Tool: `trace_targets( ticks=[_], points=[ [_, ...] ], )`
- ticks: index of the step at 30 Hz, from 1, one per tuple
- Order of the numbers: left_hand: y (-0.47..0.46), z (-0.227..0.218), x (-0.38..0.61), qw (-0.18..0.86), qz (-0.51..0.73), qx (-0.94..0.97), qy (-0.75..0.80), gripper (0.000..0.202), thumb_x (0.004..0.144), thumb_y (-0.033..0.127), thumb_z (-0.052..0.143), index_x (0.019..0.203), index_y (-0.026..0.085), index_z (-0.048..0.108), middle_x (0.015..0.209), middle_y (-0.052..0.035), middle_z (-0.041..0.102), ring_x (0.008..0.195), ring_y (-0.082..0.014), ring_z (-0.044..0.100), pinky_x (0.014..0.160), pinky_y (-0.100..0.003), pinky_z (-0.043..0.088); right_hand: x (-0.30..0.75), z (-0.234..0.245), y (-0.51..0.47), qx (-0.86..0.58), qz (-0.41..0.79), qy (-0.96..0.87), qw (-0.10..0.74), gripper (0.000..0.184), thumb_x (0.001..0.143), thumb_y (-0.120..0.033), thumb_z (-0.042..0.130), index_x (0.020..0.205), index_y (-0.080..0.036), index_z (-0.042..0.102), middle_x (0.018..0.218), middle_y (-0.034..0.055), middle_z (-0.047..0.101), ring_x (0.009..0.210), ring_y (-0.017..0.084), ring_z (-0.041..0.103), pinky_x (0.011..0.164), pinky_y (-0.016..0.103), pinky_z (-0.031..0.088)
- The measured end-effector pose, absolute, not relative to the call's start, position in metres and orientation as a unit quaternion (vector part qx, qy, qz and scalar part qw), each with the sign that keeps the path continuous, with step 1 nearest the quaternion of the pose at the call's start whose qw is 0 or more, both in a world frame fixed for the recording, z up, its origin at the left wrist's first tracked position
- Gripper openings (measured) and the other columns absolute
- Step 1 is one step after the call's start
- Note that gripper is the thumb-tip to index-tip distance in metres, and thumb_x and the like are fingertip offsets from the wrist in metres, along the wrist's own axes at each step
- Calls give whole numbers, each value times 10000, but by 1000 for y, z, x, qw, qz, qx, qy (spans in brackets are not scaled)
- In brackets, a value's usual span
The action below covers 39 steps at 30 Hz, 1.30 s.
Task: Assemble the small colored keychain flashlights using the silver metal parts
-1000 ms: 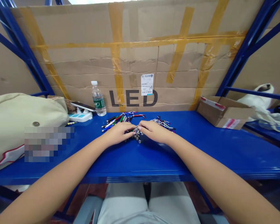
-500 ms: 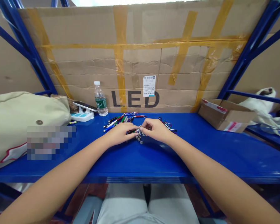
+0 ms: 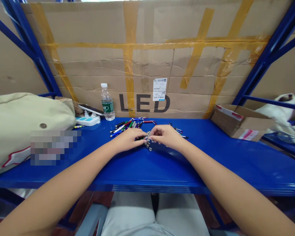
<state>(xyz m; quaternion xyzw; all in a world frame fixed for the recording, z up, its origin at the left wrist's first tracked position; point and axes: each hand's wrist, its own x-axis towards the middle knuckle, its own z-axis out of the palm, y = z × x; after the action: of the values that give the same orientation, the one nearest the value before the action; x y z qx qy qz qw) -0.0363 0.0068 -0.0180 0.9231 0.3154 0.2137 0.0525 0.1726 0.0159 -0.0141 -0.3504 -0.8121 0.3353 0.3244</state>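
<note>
My left hand (image 3: 129,137) and my right hand (image 3: 165,135) meet at the middle of the blue shelf (image 3: 147,164), fingers pinched together on a small cluster of silver metal pieces (image 3: 147,143). Behind my left hand lies a heap of coloured pens (image 3: 124,126). Behind my right hand lies a heap of coloured carabiner clips (image 3: 179,130). What exactly the fingertips hold is too small to name.
A water bottle (image 3: 107,103), a phone (image 3: 90,109) on a white power strip (image 3: 88,120) and a beige bag (image 3: 24,124) sit at the left. An open cardboard box (image 3: 241,123) stands at the right. A taped cardboard sheet marked LED (image 3: 147,65) backs the shelf.
Both hands have lifted slightly and drawn their fingertips into a tighter pinch over the metal pieces. The camera has tilted a little.
</note>
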Motion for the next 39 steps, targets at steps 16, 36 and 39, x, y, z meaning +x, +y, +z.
trace_targets(
  ticks=[16,36,39],
  points=[
    [5,-21,-35,40,231,928,290,263,933,289,413,1029,167,625,908,-68,618,859,-165,563,786,-269,415,177,-17,20,-259,192,-884,338,82,753,-219,618,702,-160,645,712,26,667,650,121,599,621,231,453],
    [3,-17,-30,-16,167,949,265,267,935,262,400,967,147,639,896,-89,619,858,-179,570,787,-271,431,176,-12,11,-292,125,-927,199,180,793,-115,561,917,-201,463,743,-1,650,723,152,626,627,231,405],
    [3,-15,-30,40,153,952,263,231,922,239,436,960,140,641,939,-90,635,890,-178,587,812,-268,437,171,-11,6,-308,2,-942,137,121,823,-160,542,927,-194,492,798,45,654,714,176,607,579,234,354]
  ],
)
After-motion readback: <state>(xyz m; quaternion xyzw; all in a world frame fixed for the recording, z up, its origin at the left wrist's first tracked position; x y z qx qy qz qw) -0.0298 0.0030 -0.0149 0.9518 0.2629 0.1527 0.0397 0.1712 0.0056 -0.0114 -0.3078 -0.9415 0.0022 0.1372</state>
